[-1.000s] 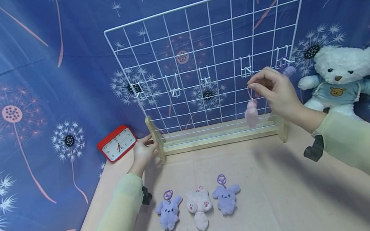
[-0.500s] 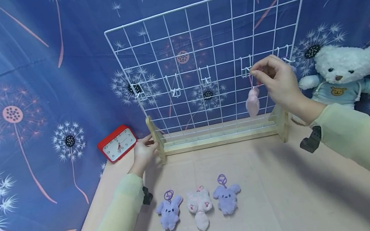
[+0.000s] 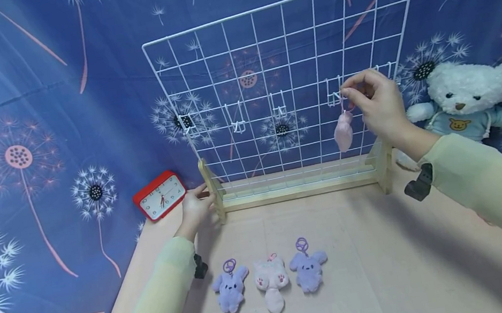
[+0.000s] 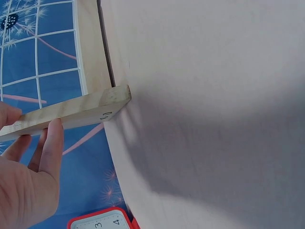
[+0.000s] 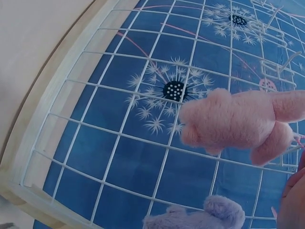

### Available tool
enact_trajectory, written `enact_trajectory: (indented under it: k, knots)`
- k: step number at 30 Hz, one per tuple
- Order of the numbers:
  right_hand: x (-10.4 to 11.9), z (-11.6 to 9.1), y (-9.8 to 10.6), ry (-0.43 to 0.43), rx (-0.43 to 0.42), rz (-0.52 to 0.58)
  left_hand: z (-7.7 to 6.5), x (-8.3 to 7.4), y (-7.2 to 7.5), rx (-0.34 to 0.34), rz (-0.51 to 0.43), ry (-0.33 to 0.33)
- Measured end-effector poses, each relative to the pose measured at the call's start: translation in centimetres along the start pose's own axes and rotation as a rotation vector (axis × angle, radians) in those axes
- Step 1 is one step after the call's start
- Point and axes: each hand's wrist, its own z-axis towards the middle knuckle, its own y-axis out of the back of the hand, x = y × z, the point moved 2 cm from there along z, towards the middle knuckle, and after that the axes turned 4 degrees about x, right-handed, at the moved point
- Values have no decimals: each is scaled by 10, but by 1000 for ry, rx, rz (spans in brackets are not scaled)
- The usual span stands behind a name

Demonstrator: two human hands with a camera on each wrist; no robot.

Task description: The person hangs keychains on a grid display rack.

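Two fuzzy purple toys (image 3: 230, 292) and a fuzzy whitish-pink toy (image 3: 271, 279) lie on the pale desk (image 3: 345, 267). The left hand (image 3: 197, 208) has its grip pinching the light wooden stand (image 3: 300, 193), probably for steadiness. The right hand (image 3: 378, 105) has its grip pinching a thin loop (image 3: 342, 104), likely so the fuzzy pink toy (image 3: 344, 133) dangles free near a white wire hook (image 3: 333, 99).

Red-framed rectangular clock (image 3: 160, 195): white dial, black numerals, 3 and 4 legible close up. Pale wooden stand foot (image 4: 88, 109): dark marking, possibly "10".
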Motion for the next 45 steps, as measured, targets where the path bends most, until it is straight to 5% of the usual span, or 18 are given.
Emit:
enact_trajectory:
  k: [25, 45]
  knots:
    - [-19, 0, -9, -77, 40, -32, 1, 3, 0, -10, -21, -11]
    - [-24, 6, -20, -114, -109, -145, 2, 3, -1, -8, -21, -15]
